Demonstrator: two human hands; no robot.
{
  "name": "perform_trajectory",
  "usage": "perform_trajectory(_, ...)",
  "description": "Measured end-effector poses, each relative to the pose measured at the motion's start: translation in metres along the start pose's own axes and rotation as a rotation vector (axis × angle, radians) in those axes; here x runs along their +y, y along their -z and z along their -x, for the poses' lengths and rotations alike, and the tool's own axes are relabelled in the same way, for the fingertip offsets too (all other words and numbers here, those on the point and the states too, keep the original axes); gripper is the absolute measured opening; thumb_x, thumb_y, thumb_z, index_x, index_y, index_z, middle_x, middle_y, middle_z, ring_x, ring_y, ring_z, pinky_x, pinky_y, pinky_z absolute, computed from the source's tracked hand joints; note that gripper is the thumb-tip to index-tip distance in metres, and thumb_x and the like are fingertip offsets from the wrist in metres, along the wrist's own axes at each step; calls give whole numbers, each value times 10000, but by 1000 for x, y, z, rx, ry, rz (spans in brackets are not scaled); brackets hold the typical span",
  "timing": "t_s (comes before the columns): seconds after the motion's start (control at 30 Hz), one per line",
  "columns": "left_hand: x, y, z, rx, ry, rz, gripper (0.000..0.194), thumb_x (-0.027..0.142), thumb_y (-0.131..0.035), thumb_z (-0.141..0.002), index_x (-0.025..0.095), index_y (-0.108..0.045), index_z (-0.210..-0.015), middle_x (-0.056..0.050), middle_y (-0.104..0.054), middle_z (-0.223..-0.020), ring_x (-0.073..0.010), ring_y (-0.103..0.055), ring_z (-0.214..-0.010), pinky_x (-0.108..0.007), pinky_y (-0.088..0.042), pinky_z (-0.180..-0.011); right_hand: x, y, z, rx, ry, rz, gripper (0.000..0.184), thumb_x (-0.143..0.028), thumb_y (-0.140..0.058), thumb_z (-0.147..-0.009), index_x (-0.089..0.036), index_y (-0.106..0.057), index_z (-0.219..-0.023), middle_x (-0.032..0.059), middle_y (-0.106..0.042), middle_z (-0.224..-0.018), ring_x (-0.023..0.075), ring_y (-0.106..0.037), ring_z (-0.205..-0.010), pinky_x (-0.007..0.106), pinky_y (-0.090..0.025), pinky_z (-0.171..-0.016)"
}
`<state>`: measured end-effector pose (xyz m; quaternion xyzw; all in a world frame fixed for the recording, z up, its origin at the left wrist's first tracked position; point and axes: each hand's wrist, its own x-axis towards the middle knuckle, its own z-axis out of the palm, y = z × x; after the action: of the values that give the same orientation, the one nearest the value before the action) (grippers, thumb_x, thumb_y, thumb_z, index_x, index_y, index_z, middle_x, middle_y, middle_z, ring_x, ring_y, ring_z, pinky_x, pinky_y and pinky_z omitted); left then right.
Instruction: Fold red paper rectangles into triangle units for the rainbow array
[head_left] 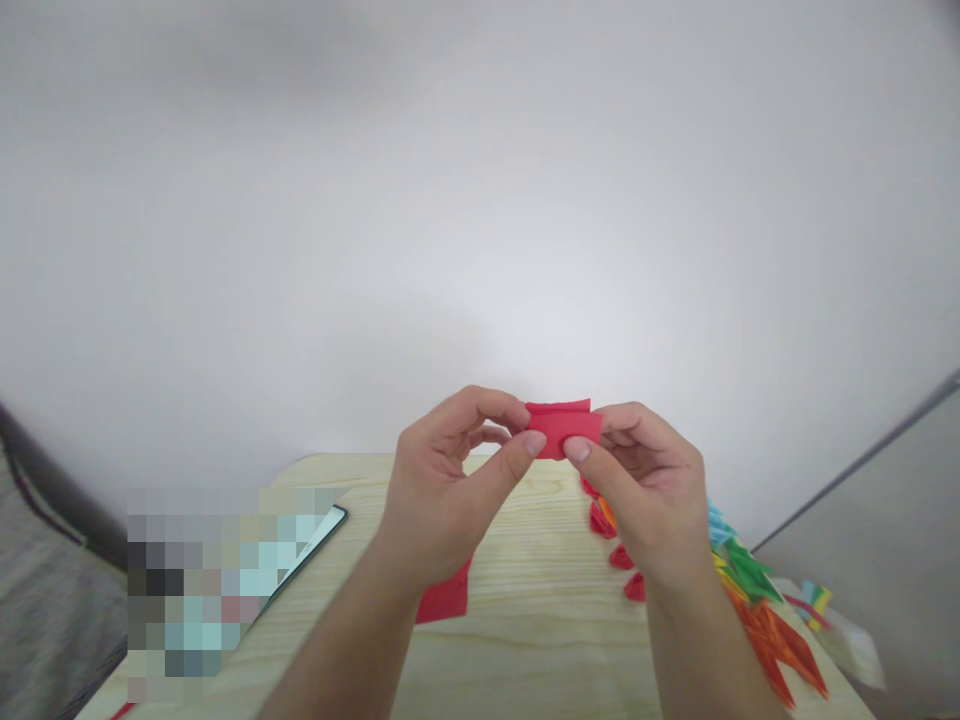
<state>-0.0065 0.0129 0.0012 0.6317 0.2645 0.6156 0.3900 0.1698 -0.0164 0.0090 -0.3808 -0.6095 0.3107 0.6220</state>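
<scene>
A small piece of folded red paper [559, 428] is held up above the table between both hands, a raised flap along its top edge. My left hand [457, 480] pinches its left end, thumb in front and fingers behind. At the right end my right hand [649, 490] grips it the same way, thumb pressed on the front face. Under my left wrist lies another red paper [446, 598], partly hidden by the hand. Several small red folded paper pieces [622, 557] rest on the table beside my right hand.
The pale wooden table [540, 650] stands against a white wall [480, 200]. On its left lies a tablet or phone [315, 545], mostly blurred out. Orange [776, 640], green [746, 570] and blue folded papers line the right edge. A clear plastic bag [855, 645] sits beyond it.
</scene>
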Motion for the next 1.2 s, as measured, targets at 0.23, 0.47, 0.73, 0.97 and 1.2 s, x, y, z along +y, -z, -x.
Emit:
perform_trajectory(0.23, -1, -3, 1, 32, -10, -17, 128, 268, -795, -859, 238, -709, -949, -30, -724, -945, -196, -688, -905, -326, -574, -834, -3, -4, 1, 41, -15, -19, 273, -287, -789, -872, -276, -592, -1060, 3, -740, -854, 196, -681, -772, 352, -559, -758)
perform_trajectory(0.47, 2, -4, 0, 32, -55, -41, 154, 204, -785, -865, 248, -679, -969, -4, -708, -939, -163, -670, -893, -296, -541, -840, -4, 0, 0, -40, -66, -4, 267, -307, -775, -884, -256, -686, -1131, 31, -758, -916, 213, -706, -848, 376, -572, -836)
perform_trajectory(0.73, 7, -5, 2, 23, -131, -147, 168, 146, -757, -870, 244, -676, -981, -6, -695, -928, -163, -634, -870, -316, -507, -831, -3, 2, -1, -77, -59, 71, 81, -277, -777, -880, -214, -742, -842, 3, -725, -777, 167, -660, -747, 300, -539, -725)
perform_trajectory(0.97, 10, -5, 3, 17, -127, -141, 189, 160, -754, -877, 257, -684, -1024, 1, -704, -941, -162, -627, -878, -328, -490, -848, 3, 4, 0, -147, -31, 95, 41, -263, -751, -917, -231, -767, -896, -5, -750, -804, 152, -668, -770, 293, -527, -761)
perform_trajectory(1.2, 11, 2, 1, -33, -75, -216, 24, 251, -746, -900, 243, -731, -917, 7, -701, -871, -159, -591, -852, -322, -461, -816, 3, 6, -3, -140, -28, 18, 44, -285, -775, -908, -245, -783, -926, 2, -780, -873, 177, -720, -864, 318, -562, -843)
